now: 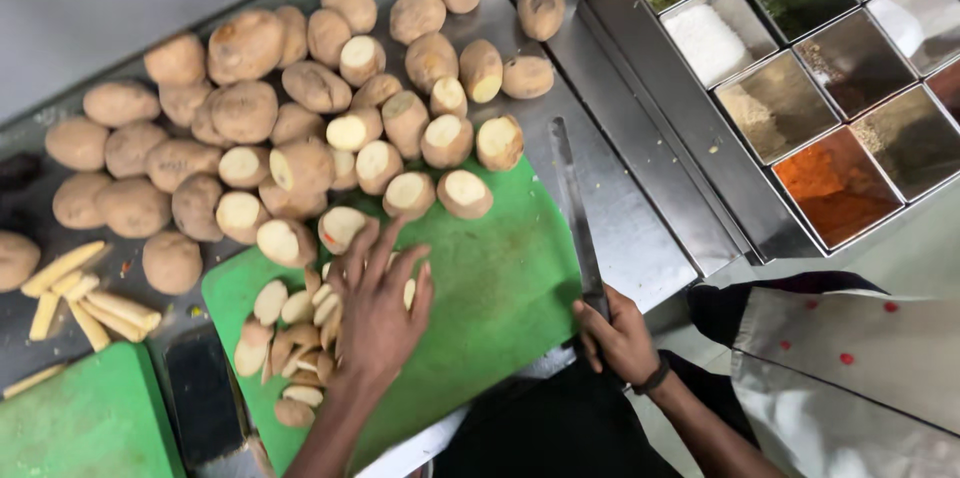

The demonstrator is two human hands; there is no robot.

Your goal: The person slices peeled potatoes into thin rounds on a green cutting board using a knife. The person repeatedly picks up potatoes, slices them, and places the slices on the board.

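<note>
Two bare hands over a green plastic cutting board [490, 288]. Left hand [375, 308] spread open, fingers splayed, pressing flat on a pile of pale potato slices [285, 338] at board's left corner. Right hand [620, 338] closed around handle of long steel knife [572, 208], blade lying flat along board's right edge. Heap of brown whole and halved potatoes [300, 108] crowding board's far edge, some resting on it. Steel tray of spice compartments [800, 88] right. Cut potato sticks [80, 293] far left.
</note>
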